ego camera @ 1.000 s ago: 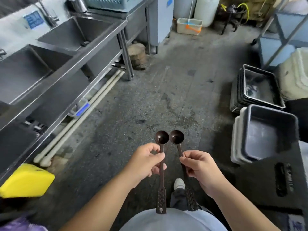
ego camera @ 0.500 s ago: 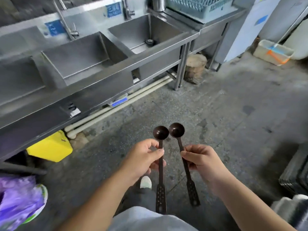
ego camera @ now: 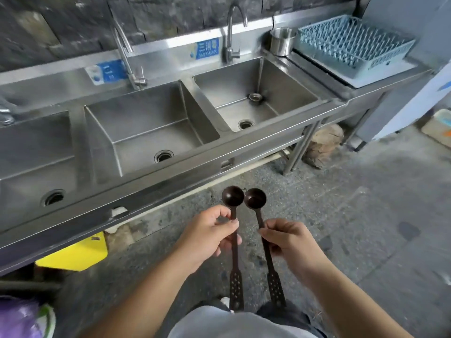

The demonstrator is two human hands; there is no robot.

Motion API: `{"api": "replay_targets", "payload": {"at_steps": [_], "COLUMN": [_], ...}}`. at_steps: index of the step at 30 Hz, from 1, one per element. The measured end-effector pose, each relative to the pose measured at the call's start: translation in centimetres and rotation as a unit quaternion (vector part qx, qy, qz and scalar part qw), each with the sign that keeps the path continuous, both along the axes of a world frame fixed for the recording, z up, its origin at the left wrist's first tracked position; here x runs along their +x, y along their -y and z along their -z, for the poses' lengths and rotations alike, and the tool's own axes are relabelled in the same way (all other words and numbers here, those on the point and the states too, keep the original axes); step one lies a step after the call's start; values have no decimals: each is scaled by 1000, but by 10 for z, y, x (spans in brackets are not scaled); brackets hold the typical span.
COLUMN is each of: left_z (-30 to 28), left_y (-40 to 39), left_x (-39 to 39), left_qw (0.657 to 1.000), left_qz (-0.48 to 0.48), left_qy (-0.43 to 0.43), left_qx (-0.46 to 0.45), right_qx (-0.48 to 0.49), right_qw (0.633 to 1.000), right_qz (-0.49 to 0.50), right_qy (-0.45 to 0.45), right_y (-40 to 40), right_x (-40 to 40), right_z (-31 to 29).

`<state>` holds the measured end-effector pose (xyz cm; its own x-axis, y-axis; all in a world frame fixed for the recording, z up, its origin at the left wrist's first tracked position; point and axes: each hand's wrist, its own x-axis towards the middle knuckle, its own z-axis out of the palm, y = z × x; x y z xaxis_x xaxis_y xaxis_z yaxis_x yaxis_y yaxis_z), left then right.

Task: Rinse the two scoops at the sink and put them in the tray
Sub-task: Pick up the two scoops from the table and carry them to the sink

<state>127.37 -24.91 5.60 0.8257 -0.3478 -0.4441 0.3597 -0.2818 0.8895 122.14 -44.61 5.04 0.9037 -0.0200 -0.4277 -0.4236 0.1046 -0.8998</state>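
Observation:
I hold two dark brown long-handled scoops side by side over the floor, bowls pointing away from me. My left hand (ego camera: 210, 234) grips the handle of the left scoop (ego camera: 233, 196). My right hand (ego camera: 288, 240) grips the handle of the right scoop (ego camera: 255, 198). Their bowls nearly touch. Ahead stands a steel three-basin sink (ego camera: 170, 172), with a tap (ego camera: 122, 42) behind the middle basin and another tap (ego camera: 231, 28) behind the right basin. A light blue rack tray (ego camera: 353, 45) rests on the counter right of the sink.
A steel pot (ego camera: 281, 41) stands beside the rack. Under the sink lie a yellow container (ego camera: 73, 254) and a wood stump (ego camera: 322, 145). A purple bag (ego camera: 19, 318) is at bottom left. Concrete floor lies between me and the sink.
My view has swung left from the floor and stacked bins to face the sink head-on, and I am closer to it. Both hands keep the same grip on the scoops.

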Motion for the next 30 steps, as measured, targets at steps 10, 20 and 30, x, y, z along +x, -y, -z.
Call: {"api": "replay_targets", "payload": {"at_steps": [10, 20, 30], "left_z": [22, 17, 56], "left_y": [0, -31, -137], "left_x": [159, 285, 395], "left_qw": [989, 945, 934], "left_qz": [-150, -326, -346], "left_qy": [5, -36, -90], "left_qx": [3, 14, 5], "right_qx": [17, -61, -22], "right_qw": [991, 942, 950], "right_qz": [-133, -329, -302], "right_qy": [-13, -1, -75], "right_y": [2, -32, -143], "right_x": [207, 407, 518], "right_z": [7, 20, 72]}}
